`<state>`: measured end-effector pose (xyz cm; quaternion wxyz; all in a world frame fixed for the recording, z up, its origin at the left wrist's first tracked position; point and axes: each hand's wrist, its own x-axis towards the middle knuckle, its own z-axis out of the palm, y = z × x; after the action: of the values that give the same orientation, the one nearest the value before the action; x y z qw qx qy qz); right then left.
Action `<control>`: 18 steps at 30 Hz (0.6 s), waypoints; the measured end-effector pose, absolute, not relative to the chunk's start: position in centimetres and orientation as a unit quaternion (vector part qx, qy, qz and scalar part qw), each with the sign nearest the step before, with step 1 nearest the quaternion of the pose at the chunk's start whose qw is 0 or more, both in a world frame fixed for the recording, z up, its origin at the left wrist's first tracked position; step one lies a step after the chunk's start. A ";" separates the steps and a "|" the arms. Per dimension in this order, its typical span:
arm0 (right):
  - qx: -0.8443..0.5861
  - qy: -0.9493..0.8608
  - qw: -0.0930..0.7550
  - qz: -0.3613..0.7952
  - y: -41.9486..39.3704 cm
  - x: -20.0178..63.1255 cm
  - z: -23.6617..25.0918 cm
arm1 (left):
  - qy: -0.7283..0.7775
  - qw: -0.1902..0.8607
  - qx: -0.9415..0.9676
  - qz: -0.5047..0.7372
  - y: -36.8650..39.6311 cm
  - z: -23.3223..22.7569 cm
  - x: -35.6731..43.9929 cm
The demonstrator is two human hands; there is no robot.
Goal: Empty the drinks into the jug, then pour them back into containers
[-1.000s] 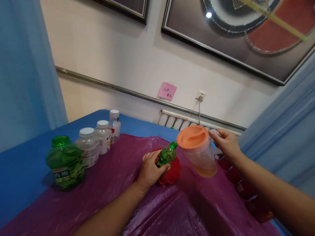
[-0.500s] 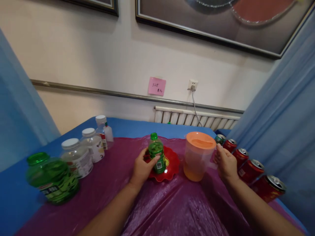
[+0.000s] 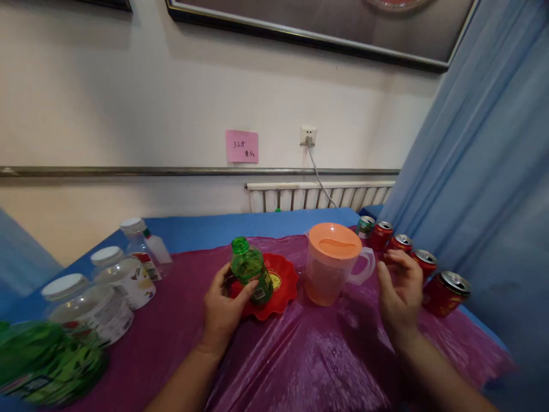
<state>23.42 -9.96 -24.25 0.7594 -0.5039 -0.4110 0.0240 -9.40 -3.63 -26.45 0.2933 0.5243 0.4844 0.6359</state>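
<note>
My left hand [image 3: 225, 306] is wrapped round a small green plastic bottle [image 3: 252, 272], uncapped and tilted a little to the left. Beneath and beside the bottle lies a red scalloped plate [image 3: 286, 280] with a yellow mark in its middle. To the right stands a clear pitcher [image 3: 326, 274] under an orange lid [image 3: 334, 241], with a little orange liquid at its bottom. My right hand [image 3: 400, 294] is apart from the pitcher's handle [image 3: 364, 266], thumb and fingers spread, holding nothing.
Red drink cans [image 3: 446, 293] and a green can [image 3: 365, 227] line the right side. At the left are white-lidded clear jars [image 3: 90, 309], a clear bottle [image 3: 143, 249] and a large green jar [image 3: 51, 360]. Purple plastic sheeting [image 3: 326, 357] covers the blue table [image 3: 206, 226].
My right hand has let go of the pitcher's handle and opened. The green bottle in my left hand has gone from upright to tilted left. The camera view has turned to the right.
</note>
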 end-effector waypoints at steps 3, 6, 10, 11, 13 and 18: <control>-0.455 -0.589 0.668 -0.011 -12.7 20.3 -24.3 | 0.472 0.284 0.535 0.641 -4.2 -26.2 -9.2; -0.438 -0.736 0.511 0.068 -13.9 16.1 -24.7 | 0.474 0.270 0.548 0.635 -4.8 -26.1 -9.2; -0.467 -0.763 0.419 0.160 -12.5 11.8 -24.3 | 0.473 0.267 0.566 0.621 -5.8 -25.8 -9.5; -0.474 -0.758 0.408 0.182 -12.0 11.1 -23.9 | 0.467 0.269 0.572 0.618 -6.0 -25.6 -9.6; -0.483 -0.749 0.402 0.209 -11.1 10.4 -23.0 | 0.454 0.278 0.589 0.608 -6.5 -25.4 -9.5; -0.460 -0.735 0.445 0.225 -10.8 10.2 -22.1 | 0.429 0.293 0.614 0.595 -7.3 -25.2 -9.2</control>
<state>10.19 -10.81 -22.07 0.4448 -0.4602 -0.7346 0.2251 -9.21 -7.33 -25.17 0.2926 0.6137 0.4291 0.5947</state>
